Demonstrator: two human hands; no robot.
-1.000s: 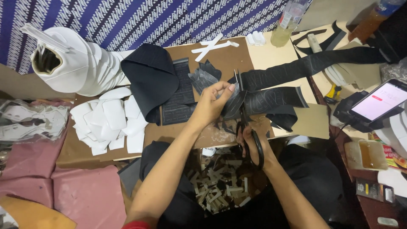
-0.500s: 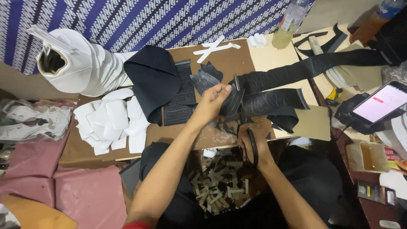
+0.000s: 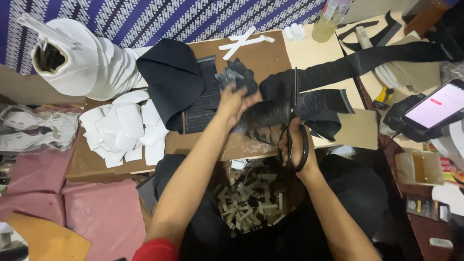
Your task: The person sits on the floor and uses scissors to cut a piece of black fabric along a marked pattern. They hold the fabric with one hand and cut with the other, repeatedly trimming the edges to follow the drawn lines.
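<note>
Black, slightly glossy sheet material (image 3: 309,104) lies across the brown cardboard worktop (image 3: 270,58), and both hands work on it. The left hand (image 3: 235,102) pinches the sheet's left end, fingers closed on it, and holds it just above the worktop. The right hand (image 3: 296,145) grips the loops of large black scissors (image 3: 294,121), whose blades point away from the person and stand at the sheet just right of the left hand (whether the blades are parted cannot be told).

Just beyond the left hand lies a small heap of dark cut pieces (image 3: 237,75); further left is a curved black panel (image 3: 169,79), then a spread of white cut pieces (image 3: 123,128) and a stack of white moulded shapes (image 3: 77,60). Below both hands, a pile of pale offcut strips (image 3: 249,200) rests in the person's lap.

Well to the right of the right hand, a phone (image 3: 432,106) with a lit white screen and a small red mark leans on a black stand. Nearer the person from it sits a small clear tub (image 3: 419,168) of amber liquid, next to a package with a red and yellow label (image 3: 449,166). Far beyond the right hand stands a clear bottle (image 3: 328,21) of yellowish liquid.
</note>
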